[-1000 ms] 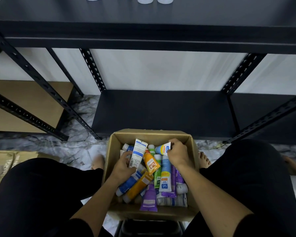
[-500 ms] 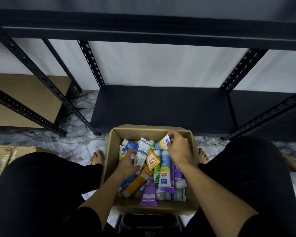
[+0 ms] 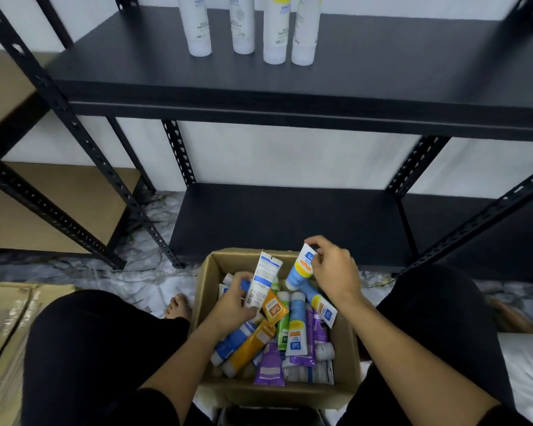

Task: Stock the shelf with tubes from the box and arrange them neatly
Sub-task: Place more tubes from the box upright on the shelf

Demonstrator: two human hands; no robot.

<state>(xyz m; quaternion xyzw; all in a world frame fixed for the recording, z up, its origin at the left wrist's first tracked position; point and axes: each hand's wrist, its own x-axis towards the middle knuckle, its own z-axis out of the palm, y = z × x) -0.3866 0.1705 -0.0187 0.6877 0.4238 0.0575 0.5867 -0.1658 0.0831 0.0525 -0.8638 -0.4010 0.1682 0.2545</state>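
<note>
**Desk:** Both grips first, left to right?

**Photographer:** Left hand (image 3: 233, 305) is curled round a white tube with blue print (image 3: 261, 284), gripping its lower half. Right hand (image 3: 333, 272) pinches a light-blue tube with a yellow band (image 3: 300, 270) near its crimped white end, thumb and fingers closed on it.

**Desk:** How do the two tubes sit?

**Photographer:** The white one stands nearly upright over the cardboard box (image 3: 203, 302), flat crimped end up and leaning slightly right, its lower end at the palm. The blue one runs diagonally, crimped end up and right under the fingers, cap end down and left, hanging just above the pile. The two are close but apart.

**Desk:** And the box?

**Photographer:** Open-topped, on the marble-patterned floor (image 3: 130, 272) between the seated person's black-clad knees. It holds a jumble of tubes lying mostly lengthwise: a blue one and an orange tube (image 3: 250, 345) at left, slanting up to the right; a small orange sachet-like tube (image 3: 274, 309); a green one; a purple tube (image 3: 270, 368) near the front wall.

**Desk:** The shelf?

**Photographer:** Black metal shelf (image 3: 290, 84) beyond the box. Four white tubes (image 3: 250, 29) stand upright on caps in a row on the upper board, in two pairs. The lower board (image 3: 283, 222) sits directly behind the box.
</note>
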